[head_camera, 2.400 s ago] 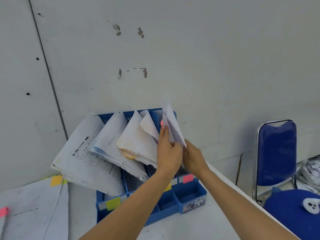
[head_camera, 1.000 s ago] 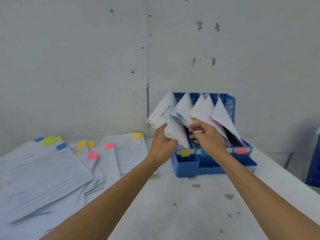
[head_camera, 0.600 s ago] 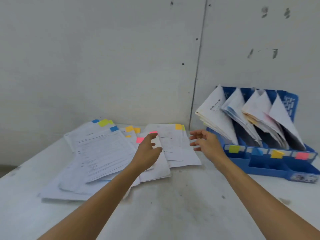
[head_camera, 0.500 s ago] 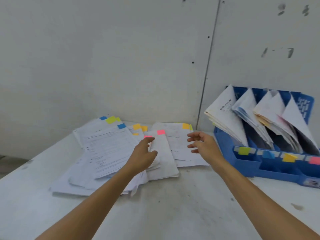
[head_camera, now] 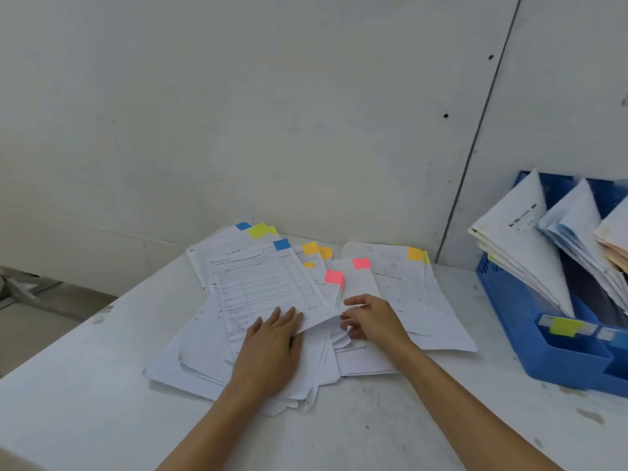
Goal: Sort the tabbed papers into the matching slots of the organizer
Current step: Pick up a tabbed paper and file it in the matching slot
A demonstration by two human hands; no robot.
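Observation:
A loose pile of tabbed papers [head_camera: 272, 294] lies on the white table, with blue, yellow, orange and pink tabs along its far edge. My left hand [head_camera: 272, 348] rests flat on the top printed form, which has a blue tab [head_camera: 281, 244]. My right hand [head_camera: 372, 321] is just right of it, thumb over and fingers curled under the edge of a sheet in the pile, below the pink tabs [head_camera: 361, 263]. The blue organizer [head_camera: 503, 317] stands at the right, cut off by the frame, with sorted papers [head_camera: 523, 239] leaning in its slots and a yellow label [head_camera: 564, 326] on its front.
The table [head_camera: 339, 436] runs up to a grey wall at the back. Its left edge falls away to the floor [head_camera: 40, 311]. Bare tabletop lies in front of the pile and between the pile and the organizer.
Both hands left the organizer, moved left to the pile and came down on it. My left hand now lies flat on the top form and my right hand has taken a sheet's edge.

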